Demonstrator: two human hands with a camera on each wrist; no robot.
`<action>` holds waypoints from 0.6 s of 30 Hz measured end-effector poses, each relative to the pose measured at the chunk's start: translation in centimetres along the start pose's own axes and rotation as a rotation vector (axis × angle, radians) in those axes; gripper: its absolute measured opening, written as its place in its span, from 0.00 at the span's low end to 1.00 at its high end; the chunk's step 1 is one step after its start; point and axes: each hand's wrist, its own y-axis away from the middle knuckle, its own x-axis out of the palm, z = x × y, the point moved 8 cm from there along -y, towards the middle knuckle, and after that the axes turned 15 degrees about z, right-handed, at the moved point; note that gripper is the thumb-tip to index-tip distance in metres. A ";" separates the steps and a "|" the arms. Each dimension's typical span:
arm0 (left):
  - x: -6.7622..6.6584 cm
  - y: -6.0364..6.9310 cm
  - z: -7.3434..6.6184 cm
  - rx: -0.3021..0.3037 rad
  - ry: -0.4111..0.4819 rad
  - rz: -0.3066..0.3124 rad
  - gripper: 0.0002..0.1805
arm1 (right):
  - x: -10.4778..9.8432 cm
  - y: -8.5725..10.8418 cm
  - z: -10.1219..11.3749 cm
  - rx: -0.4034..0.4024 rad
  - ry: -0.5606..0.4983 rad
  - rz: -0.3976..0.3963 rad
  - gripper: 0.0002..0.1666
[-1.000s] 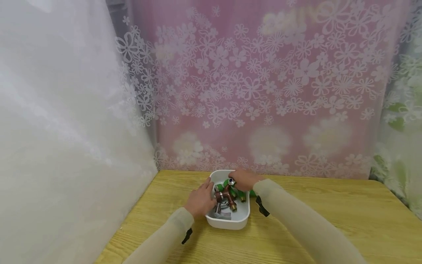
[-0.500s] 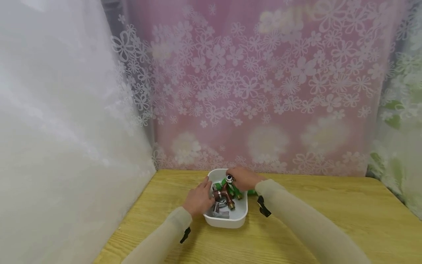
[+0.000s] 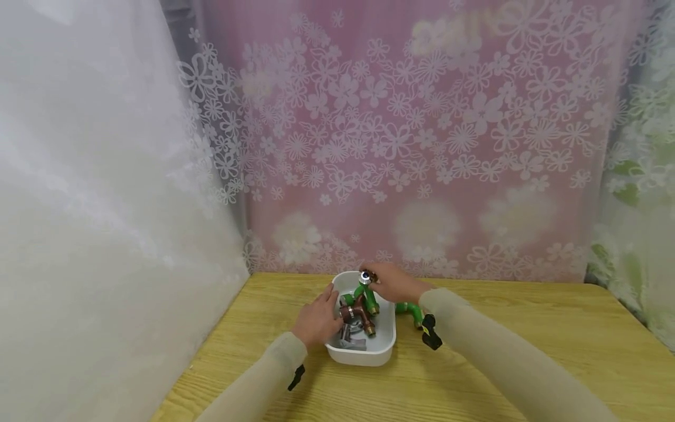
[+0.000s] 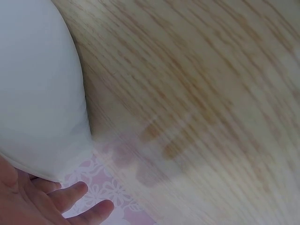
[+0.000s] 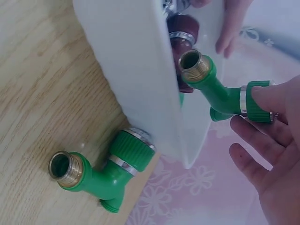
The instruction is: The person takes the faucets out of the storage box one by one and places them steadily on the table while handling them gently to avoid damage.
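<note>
My right hand pinches a green tap by its ribbed collar, with its threaded brass mouth towards the box in the right wrist view. The other fingers are loosely bent below it. My left hand rests on the left rim of a white box; its fingers look extended in the left wrist view. Inside the box lie a dark brown tap with a brass end and grey fittings. A second green tap lies on the table outside, right of the box.
The wooden table extends to both sides of the box. Behind it hangs a pink curtain with white flowers. Pale sheeting stands along the left edge, and a leaf-patterned sheet hangs on the right.
My right hand has risen slightly with the green tap and its sleeve has shifted right, uncovering more of the green tap on the table. The left hand stays on the rim.
</note>
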 end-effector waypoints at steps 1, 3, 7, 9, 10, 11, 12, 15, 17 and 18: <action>0.0 0.0 0.0 0.000 0.003 0.000 0.40 | -0.3 0.3 0.3 -0.011 -0.006 -0.012 0.20; -0.1 0.0 0.0 -0.001 0.004 -0.001 0.40 | -0.8 0.7 0.7 -0.024 -0.018 -0.025 0.21; -0.2 0.2 -0.1 0.002 0.001 -0.005 0.39 | -1.3 1.4 0.9 -0.029 -0.030 -0.026 0.25; -0.2 0.3 -0.1 0.006 0.004 -0.003 0.39 | -1.4 1.7 0.8 -0.020 -0.042 -0.017 0.26; -0.2 0.3 -0.1 0.007 0.005 -0.001 0.39 | -1.4 1.8 0.7 -0.014 -0.043 -0.011 0.27; -0.3 0.4 -0.2 0.008 0.005 0.000 0.39 | -1.5 2.0 0.7 -0.008 -0.048 -0.007 0.28; -0.3 0.4 -0.2 0.011 0.006 0.000 0.39 | -1.6 2.2 0.6 -0.007 -0.052 -0.003 0.28; -0.3 0.4 -0.3 0.013 0.001 -0.001 0.39 | -2.0 2.9 0.6 0.003 -0.043 -0.002 0.29; -0.4 0.4 -0.4 0.016 -0.002 -0.006 0.39 | -2.2 3.4 0.6 0.005 -0.031 -0.005 0.30; -0.4 0.4 -0.4 0.017 -0.003 -0.009 0.39 | -2.4 3.6 0.5 0.005 -0.024 -0.009 0.30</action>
